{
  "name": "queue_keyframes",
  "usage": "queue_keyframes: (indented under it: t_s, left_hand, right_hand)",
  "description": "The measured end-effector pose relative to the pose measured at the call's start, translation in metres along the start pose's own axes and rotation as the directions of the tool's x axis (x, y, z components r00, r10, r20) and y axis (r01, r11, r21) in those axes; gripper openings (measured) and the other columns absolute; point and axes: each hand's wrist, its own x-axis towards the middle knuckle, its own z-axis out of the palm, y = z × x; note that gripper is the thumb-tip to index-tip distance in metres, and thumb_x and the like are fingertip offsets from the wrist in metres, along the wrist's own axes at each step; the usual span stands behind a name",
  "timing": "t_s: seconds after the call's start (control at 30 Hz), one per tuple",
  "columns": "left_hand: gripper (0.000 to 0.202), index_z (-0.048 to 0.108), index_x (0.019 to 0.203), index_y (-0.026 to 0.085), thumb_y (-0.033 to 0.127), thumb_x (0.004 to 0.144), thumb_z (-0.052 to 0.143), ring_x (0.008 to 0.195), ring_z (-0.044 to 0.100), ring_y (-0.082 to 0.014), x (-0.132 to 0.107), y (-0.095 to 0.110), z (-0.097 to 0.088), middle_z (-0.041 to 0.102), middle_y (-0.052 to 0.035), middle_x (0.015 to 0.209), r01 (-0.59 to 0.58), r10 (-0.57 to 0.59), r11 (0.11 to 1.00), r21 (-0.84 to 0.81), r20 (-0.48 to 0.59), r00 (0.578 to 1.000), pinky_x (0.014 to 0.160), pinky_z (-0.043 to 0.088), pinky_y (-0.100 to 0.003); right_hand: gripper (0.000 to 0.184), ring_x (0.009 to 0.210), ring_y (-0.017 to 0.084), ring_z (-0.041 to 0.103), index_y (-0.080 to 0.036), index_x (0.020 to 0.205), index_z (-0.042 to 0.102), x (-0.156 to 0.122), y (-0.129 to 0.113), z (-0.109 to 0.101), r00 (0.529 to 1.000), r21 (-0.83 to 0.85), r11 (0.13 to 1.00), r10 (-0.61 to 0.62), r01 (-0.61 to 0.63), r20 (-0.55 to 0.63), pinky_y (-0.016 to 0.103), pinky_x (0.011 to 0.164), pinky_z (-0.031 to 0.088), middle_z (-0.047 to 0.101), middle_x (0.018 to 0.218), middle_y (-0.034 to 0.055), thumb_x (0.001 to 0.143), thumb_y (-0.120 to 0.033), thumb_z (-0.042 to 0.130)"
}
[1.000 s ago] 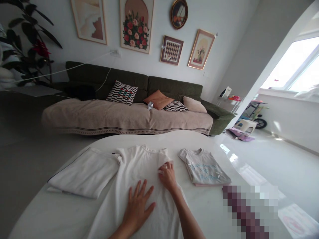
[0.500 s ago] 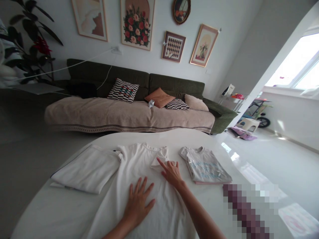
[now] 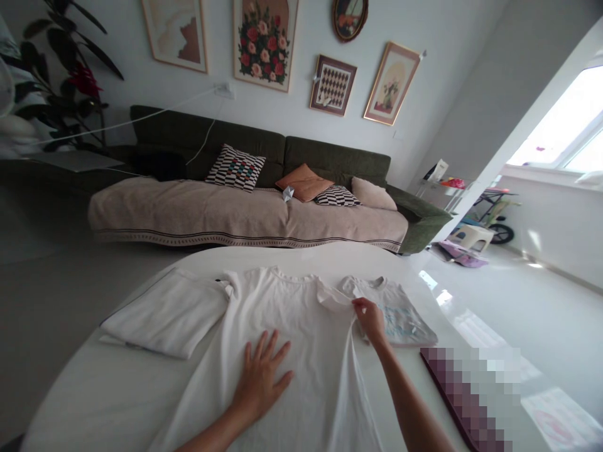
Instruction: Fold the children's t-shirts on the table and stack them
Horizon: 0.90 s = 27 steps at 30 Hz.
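A white T-shirt (image 3: 301, 351) lies spread over the table, its neckline toward the sofa. My left hand (image 3: 264, 376) rests flat on the shirt's front with fingers spread. At the shirt's right sleeve, my right hand (image 3: 370, 319) pinches the sleeve edge between thumb and fingers and holds it out to the right, slightly raised. Behind that hand lies a folded grey T-shirt (image 3: 405, 314) with pale blue print, partly covered by the hand and sleeve. To the left of the spread shirt sits a folded white garment (image 3: 164, 317) with a dark edge line.
The white table (image 3: 80, 402) has a rounded far edge. A maroon-edged item (image 3: 452, 395), mostly pixelated, lies at the right. Beyond the table stands a green sofa (image 3: 339, 157) with a beige cover and several cushions. Glossy floor (image 3: 532, 301) stretches to the right.
My right hand has moved right from the shirt's chest and sleeve area, drawing the sleeve outward in a pinch. My left hand stays flat in place. The view has shifted slightly.
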Motion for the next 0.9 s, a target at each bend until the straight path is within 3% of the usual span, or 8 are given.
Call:
queue_keyframes:
  t_s: [0.2,0.27,0.4,0.53,0.67,0.77,0.9]
  left_hand:
    - [0.052,0.025,0.132,0.041,0.053,0.083,0.036,0.132,0.013,-0.0270,0.000,0.001,-0.001,0.019,0.0008,0.145,-0.004,0.004,1.000,-0.006,0.002,1.000,0.102,0.011,-0.055]
    - [0.052,0.026,0.132,0.040,0.053,0.083,0.035,0.132,0.013,-0.0271,0.000,0.001,-0.002,0.019,0.0008,0.145,-0.003,0.003,1.000,-0.005,0.002,1.000,0.102,0.011,-0.055]
    - [0.052,0.026,0.132,0.040,0.053,0.083,0.036,0.132,0.012,-0.0276,0.000,0.003,-0.004,0.018,0.0010,0.145,0.010,-0.010,1.000,0.007,0.013,1.000,0.102,0.010,-0.054]
    - [0.052,0.026,0.132,0.040,0.052,0.082,0.037,0.132,0.013,-0.0279,0.000,0.003,-0.006,0.019,0.0019,0.145,0.009,-0.009,1.000,0.007,0.023,1.000,0.102,0.010,-0.054]
    - [0.054,0.024,0.132,0.040,0.053,0.082,0.037,0.132,0.011,-0.0279,-0.001,0.003,-0.006,0.017,0.0013,0.145,0.005,-0.005,1.000,0.003,0.024,1.000,0.102,0.009,-0.055]
    - [0.054,0.023,0.133,0.040,0.054,0.082,0.036,0.133,0.010,-0.0280,-0.002,0.004,-0.005,0.017,0.0007,0.146,-0.001,0.001,1.000,0.005,0.026,1.000,0.102,0.009,-0.055]
    - [0.054,0.023,0.133,0.039,0.055,0.082,0.035,0.132,0.010,-0.0288,-0.001,0.002,-0.005,0.018,-0.0011,0.146,-0.013,0.013,1.000,0.003,0.018,1.000,0.101,0.009,-0.056]
  right_hand:
    - [0.043,0.087,0.023,0.059,-0.007,0.108,0.055,0.005,0.028,-0.003,0.941,0.041,0.958,0.287,-0.284,-0.180,0.029,0.070,0.040,0.064,0.096,0.0160,0.074,-0.017,0.031]
    - [0.040,0.083,0.022,0.059,-0.008,0.104,0.057,0.007,0.030,0.000,0.947,0.051,0.962,0.273,-0.268,-0.168,0.028,0.068,0.040,0.065,0.091,0.0145,0.076,-0.020,0.031]
    - [0.030,0.065,0.017,0.058,-0.014,0.082,0.062,0.011,0.026,0.013,0.989,0.076,0.987,0.144,-0.142,-0.026,0.023,0.058,0.038,0.064,0.068,0.0049,0.075,-0.038,0.044]
    - [0.036,0.064,0.014,0.056,-0.014,0.099,0.055,0.014,0.023,0.024,0.991,0.055,0.989,0.134,-0.134,0.017,0.021,0.057,0.037,0.062,0.069,0.0013,0.067,-0.030,0.055]
    - [0.031,0.067,0.014,0.056,-0.014,0.096,0.057,0.020,0.023,0.021,0.992,0.022,0.992,0.126,-0.126,0.025,0.021,0.059,0.036,0.062,0.072,0.0026,0.066,-0.018,0.050]
    - [0.027,0.076,0.017,0.058,-0.013,0.091,0.061,0.028,0.022,0.008,0.991,-0.001,0.991,0.137,-0.137,-0.004,0.023,0.063,0.036,0.064,0.080,0.0078,0.074,-0.020,0.042]
    - [0.034,0.083,0.021,0.058,-0.012,0.094,0.062,0.036,0.023,-0.006,0.982,-0.026,0.982,0.188,-0.189,-0.026,0.026,0.066,0.038,0.065,0.090,0.0124,0.082,-0.027,0.034]
